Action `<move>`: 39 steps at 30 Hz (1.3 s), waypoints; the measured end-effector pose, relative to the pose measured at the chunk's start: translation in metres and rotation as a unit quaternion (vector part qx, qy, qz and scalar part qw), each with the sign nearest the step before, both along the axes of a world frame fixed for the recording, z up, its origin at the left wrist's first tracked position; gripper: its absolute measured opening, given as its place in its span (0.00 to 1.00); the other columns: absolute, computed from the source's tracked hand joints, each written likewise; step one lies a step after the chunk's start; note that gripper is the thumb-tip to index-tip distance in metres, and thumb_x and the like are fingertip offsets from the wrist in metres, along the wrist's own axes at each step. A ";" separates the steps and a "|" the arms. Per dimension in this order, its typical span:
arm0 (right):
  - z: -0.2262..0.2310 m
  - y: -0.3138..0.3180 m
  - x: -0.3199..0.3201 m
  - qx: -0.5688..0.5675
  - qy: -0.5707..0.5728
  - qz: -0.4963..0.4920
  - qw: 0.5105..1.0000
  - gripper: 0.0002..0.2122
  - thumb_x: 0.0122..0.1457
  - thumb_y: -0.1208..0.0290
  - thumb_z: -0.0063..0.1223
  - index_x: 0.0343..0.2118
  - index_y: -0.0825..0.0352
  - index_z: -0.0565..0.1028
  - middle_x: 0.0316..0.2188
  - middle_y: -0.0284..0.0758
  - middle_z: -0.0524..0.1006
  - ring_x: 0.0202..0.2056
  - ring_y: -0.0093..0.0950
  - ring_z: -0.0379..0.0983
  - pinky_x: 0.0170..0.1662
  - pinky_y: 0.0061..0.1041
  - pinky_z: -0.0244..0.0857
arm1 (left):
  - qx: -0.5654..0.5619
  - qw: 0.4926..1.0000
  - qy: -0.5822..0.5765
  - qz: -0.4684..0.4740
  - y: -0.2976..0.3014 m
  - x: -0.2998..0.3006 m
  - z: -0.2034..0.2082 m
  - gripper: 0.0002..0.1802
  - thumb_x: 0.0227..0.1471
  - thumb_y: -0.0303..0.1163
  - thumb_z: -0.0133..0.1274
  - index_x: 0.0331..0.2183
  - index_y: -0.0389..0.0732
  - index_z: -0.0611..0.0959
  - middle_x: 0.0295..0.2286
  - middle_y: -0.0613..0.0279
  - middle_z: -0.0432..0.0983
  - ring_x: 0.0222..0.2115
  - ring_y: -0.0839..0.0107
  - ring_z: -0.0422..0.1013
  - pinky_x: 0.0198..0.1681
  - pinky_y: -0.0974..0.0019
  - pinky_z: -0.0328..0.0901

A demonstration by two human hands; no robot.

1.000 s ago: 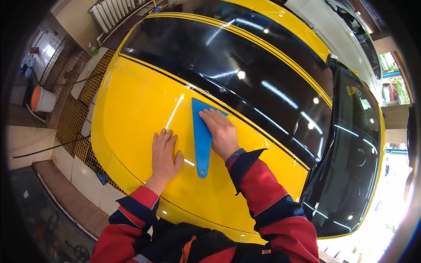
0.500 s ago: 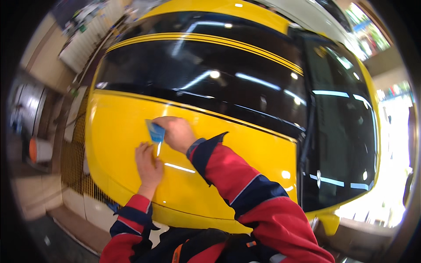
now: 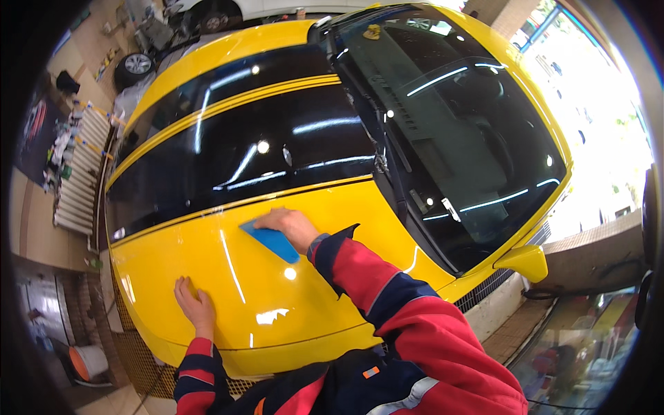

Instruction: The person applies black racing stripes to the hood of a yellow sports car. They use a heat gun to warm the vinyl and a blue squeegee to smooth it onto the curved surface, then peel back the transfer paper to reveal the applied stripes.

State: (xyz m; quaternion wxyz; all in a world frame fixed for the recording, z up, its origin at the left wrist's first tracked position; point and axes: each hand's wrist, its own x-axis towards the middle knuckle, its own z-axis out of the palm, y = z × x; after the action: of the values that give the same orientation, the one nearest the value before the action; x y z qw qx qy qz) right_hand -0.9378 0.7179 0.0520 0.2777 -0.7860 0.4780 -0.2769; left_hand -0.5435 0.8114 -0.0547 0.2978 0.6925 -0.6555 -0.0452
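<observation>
A blue squeegee [image 3: 277, 243] lies with its blade against the yellow hood [image 3: 325, 297] of a car, and my right hand [image 3: 289, 227] is closed on its upper edge. It is just below the dark line that borders the broad black stripe [image 3: 228, 152]. Lower and to the left, my left hand [image 3: 196, 306] rests on the hood near the front of the car, fingers stretched out and holding nothing. Bright lamp reflections show on the yellow paint around both hands.
The dark windshield [image 3: 449, 145] rises to the right, with a yellow side mirror [image 3: 522, 261] below it. At the left are a white radiator [image 3: 81, 187], a loose wheel [image 3: 136, 66] and an orange-and-white bucket [image 3: 88, 362]. A white car [image 3: 266, 8] stands behind.
The whole view has turned. My hands have drawn apart: the right with the squeegee is farther toward the windshield, the left nearer the front edge. More of the blue squeegee shows now.
</observation>
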 end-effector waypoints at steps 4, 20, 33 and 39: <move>0.000 -0.004 -0.062 -0.133 -0.042 -0.074 0.987 0.20 0.61 0.75 0.70 0.56 0.59 0.84 0.56 0.40 0.84 0.63 0.42 0.76 0.70 0.40 0.67 | 0.006 1.000 -0.013 0.001 -0.002 0.000 -0.005 0.28 0.55 0.21 0.53 0.59 0.32 0.75 0.61 0.38 0.68 0.65 0.38 0.61 0.71 0.43 0.56; 0.056 0.278 -0.112 0.137 -0.138 -0.136 0.971 0.21 0.68 0.64 0.64 0.60 0.68 0.78 0.55 0.49 0.81 0.54 0.47 0.78 0.62 0.39 0.70 | -0.045 0.998 -0.042 -0.008 -0.019 0.015 -0.036 0.24 0.52 0.19 0.51 0.53 0.29 0.74 0.53 0.37 0.70 0.58 0.37 0.65 0.66 0.45 0.60; 0.171 0.591 -0.275 0.262 -0.362 -0.306 0.841 0.24 0.67 0.64 0.65 0.60 0.73 0.76 0.47 0.37 0.85 0.39 0.28 0.84 0.38 0.25 0.77 | 0.498 0.658 0.139 -0.548 0.215 -0.306 0.071 0.16 0.65 0.32 0.57 0.49 0.33 0.87 0.45 0.53 0.87 0.46 0.66 0.81 0.54 0.64 0.73; 0.110 0.596 -0.324 0.380 -0.482 -0.155 0.774 0.25 0.68 0.60 0.66 0.64 0.66 0.73 0.48 0.29 0.84 0.40 0.24 0.82 0.38 0.16 0.74 | 0.796 0.347 0.234 -0.437 0.293 -0.422 0.095 0.29 0.72 0.42 0.48 0.66 0.34 0.75 0.59 0.47 0.78 0.61 0.64 0.74 0.68 0.60 0.62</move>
State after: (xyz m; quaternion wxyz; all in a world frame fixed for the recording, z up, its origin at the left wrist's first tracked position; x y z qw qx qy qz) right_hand -1.2616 1.3137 0.1621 0.7010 -0.2954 0.4637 -0.4543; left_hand -0.9658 1.1039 0.0402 -0.3148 0.1800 -0.4243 -0.8297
